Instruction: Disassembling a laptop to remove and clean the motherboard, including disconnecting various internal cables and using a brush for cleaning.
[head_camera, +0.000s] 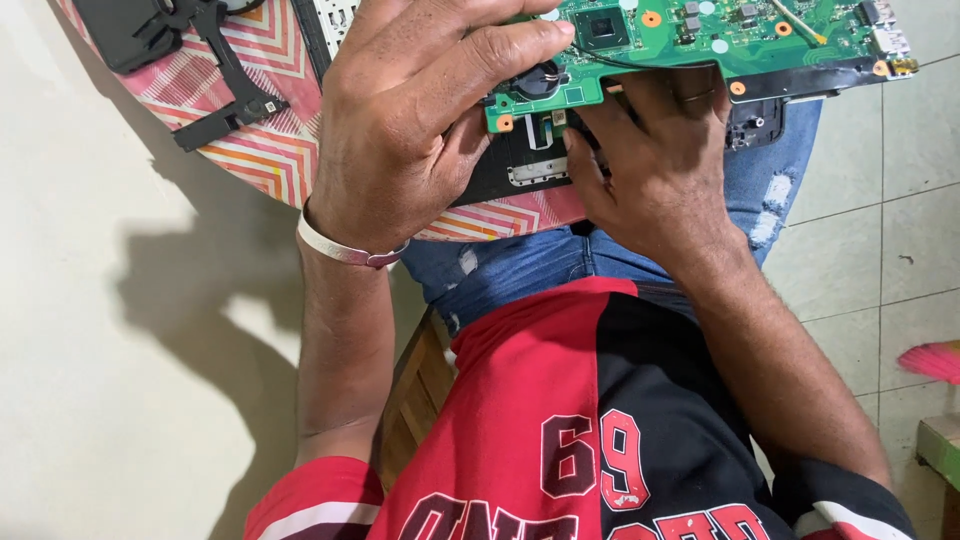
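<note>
A green circuit board with a black chip and a round coin cell is held above a black laptop base. My left hand grips the board's left end from above, thumb lying across its top. My right hand supports the board from below, fingers under its near edge. A silver bangle circles my left wrist.
A round table with a pink and orange zigzag cloth carries the laptop base and a black plastic part. I sit on a wooden stool, wearing blue jeans. Tiled floor lies on the right with a pink brush.
</note>
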